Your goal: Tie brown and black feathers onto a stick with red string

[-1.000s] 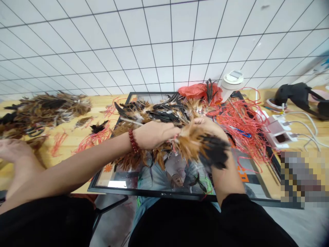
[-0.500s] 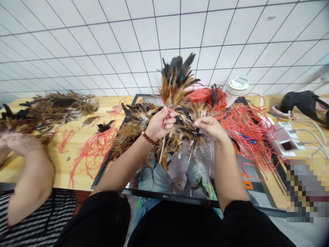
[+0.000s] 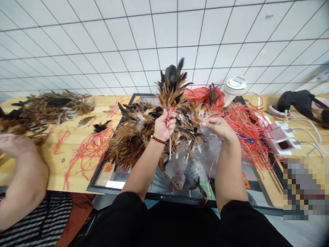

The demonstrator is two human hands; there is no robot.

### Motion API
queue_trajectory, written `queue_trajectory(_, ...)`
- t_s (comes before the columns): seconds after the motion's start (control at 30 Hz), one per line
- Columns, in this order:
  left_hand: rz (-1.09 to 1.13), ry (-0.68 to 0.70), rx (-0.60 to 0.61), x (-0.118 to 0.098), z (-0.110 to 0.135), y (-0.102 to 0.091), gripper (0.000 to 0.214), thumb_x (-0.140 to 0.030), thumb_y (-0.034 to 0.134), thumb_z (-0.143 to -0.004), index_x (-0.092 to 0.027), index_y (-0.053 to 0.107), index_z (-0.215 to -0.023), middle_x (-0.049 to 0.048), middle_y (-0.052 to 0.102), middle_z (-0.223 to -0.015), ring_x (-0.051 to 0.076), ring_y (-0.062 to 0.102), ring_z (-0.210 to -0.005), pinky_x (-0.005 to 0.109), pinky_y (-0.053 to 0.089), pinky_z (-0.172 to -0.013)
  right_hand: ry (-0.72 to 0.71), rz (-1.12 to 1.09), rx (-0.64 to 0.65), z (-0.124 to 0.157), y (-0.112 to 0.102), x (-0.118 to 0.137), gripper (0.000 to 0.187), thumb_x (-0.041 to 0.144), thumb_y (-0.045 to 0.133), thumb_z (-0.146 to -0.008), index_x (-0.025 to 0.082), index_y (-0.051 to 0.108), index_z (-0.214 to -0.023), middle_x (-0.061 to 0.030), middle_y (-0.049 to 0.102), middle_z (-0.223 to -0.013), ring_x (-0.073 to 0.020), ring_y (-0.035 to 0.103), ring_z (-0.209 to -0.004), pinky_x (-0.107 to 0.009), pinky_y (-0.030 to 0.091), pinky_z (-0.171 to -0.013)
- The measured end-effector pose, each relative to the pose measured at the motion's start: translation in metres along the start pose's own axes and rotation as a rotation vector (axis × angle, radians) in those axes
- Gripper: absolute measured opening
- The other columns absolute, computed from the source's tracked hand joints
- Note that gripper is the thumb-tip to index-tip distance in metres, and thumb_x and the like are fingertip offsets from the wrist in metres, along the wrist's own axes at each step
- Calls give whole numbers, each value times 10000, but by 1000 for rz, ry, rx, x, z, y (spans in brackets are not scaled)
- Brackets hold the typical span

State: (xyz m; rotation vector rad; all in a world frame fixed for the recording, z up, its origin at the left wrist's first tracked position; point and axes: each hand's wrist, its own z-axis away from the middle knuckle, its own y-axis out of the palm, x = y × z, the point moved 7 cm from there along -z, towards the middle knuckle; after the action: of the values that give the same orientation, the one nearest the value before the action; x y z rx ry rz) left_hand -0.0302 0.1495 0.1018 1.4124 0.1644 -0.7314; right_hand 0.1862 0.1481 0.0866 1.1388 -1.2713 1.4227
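Note:
My left hand (image 3: 161, 129) is closed around the stick (image 3: 170, 147) of a feather duster (image 3: 169, 87), held upright. Dark feathers top the duster, brown ones sit lower, and red string is wound at their base by my fingers. Off to the right, my right hand (image 3: 219, 127) pinches a red plastic string (image 3: 194, 120) that runs across towards the duster. Below and behind both hands, a pile of loose brown and black feathers (image 3: 136, 133) covers much of a black-framed glass panel (image 3: 102, 185).
Red string (image 3: 257, 133) lies tangled at right, with blue-handled scissors (image 3: 244, 138) in it. Behind stand a white lidded cup (image 3: 233, 89) and a red plastic bag (image 3: 203, 96). A white power strip (image 3: 281, 137) with cables sits farther right. A co-worker's arm (image 3: 25, 168) is at left near more feathers (image 3: 56, 104).
My right hand has moved slightly right, and the string between it and the duster now shows stretched out. My left hand and the duster have turned a little and sit slightly lower.

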Motion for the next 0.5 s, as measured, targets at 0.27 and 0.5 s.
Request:
queue_trajectory(0.27,-4,10,-96,-4,-4,21,425,-387,311,-1032,-125,543,-790,6,520,-674,-2,256,-398,103,177,-328,73,437,-358,-18,-40,-54,281,387,622,-779,143,749,-838,-51,684,-731,-173,575,-695,-294,431,-701)
queue_trajectory(0.5,5,8,-57,-9,8,25,418,-400,309,-1029,-132,555,-823,3,494,-682,10,258,-414,107,190,-324,74,985,-386,-26,-3,-58,421,185,463,-875,212,691,-1229,-171,645,-1129,-280,592,-1044,-364,428,-871)
